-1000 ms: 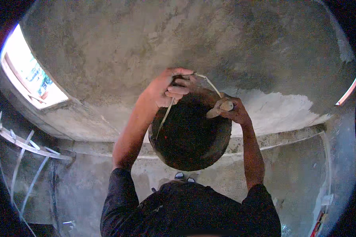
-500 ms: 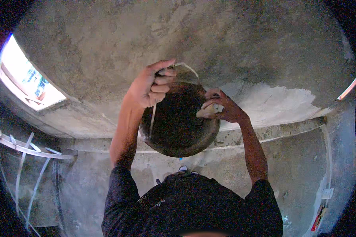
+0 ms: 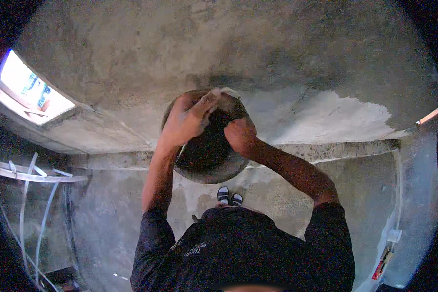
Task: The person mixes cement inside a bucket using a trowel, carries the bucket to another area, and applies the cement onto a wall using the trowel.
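The dark, round bucket (image 3: 214, 178) hangs in front of the person, its wide mouth turned up toward the view and its wall smeared with dull grey. Its inside is nearly black, so any contents cannot be made out. A thin, pale, arched handle (image 3: 230, 92) runs over the mouth, one length rising at the bucket's left side and a curved length showing at its far edge. The left hand (image 3: 190, 121), above the left part of the bucket, is grasping this handle, fingers curled and slightly blurred. The right hand (image 3: 241, 136), at the right part of the bucket's mouth, is clenched into a fist with the wrist bent inward; whether anything is inside it cannot be told.

Beyond the bucket rises a rough grey wall (image 3: 180, 44), mottled and trowel-streaked like cement render. To the bucket's right, a smoother whitish patch (image 3: 333, 119) with a ragged upper edge spreads over it. A low, speckled ledge (image 3: 326, 150) passes behind the bucket, bent by the lens. Below the bucket, two dark open sandals (image 3: 223, 194) stand on a scuffed grey floor (image 3: 287, 194). Well to the bucket's left are a bright four-sided opening (image 3: 34, 90) and, lower, a pale frame (image 3: 39, 176) of slim bars.
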Available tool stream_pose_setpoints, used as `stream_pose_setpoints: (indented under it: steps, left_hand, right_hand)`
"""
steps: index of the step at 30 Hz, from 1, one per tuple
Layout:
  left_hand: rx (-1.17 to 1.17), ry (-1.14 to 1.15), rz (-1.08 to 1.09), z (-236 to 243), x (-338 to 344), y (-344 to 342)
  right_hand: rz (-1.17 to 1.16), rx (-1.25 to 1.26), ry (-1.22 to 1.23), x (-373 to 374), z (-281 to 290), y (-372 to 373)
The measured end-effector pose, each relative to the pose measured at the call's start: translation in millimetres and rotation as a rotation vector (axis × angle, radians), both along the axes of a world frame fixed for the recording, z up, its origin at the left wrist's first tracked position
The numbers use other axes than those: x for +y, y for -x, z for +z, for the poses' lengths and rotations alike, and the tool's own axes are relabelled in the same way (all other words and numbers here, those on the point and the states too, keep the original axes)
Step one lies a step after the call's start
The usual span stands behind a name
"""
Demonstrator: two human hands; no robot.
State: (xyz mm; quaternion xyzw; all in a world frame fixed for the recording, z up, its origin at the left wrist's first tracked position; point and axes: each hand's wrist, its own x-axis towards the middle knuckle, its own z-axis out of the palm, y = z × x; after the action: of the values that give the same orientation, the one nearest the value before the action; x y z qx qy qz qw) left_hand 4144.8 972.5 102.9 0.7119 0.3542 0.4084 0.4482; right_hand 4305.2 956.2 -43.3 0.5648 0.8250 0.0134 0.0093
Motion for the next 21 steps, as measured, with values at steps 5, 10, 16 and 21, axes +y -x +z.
stream_pose_setpoints:
  steps: [5, 10, 16, 21]
  left_hand:
    - [0.069, 0.080, 0.132, -5, -1, 8]
    - [0.043, 0.118, 0.157, -8, -14, -4]
    - [0.037, 0.044, 0.076, -8, -22, -36]
    - [0.089, -0.085, 0.106, -22, -28, -80]
  right_hand:
    - [0.025, -0.200, -0.225, 2, -10, 20]
    - [0.176, -0.012, -0.025, 5, 28, -36]
    - [0.257, 0.254, 0.541, 21, 40, -93]
    - [0.325, -0.002, 0.516, 7, 37, -131]
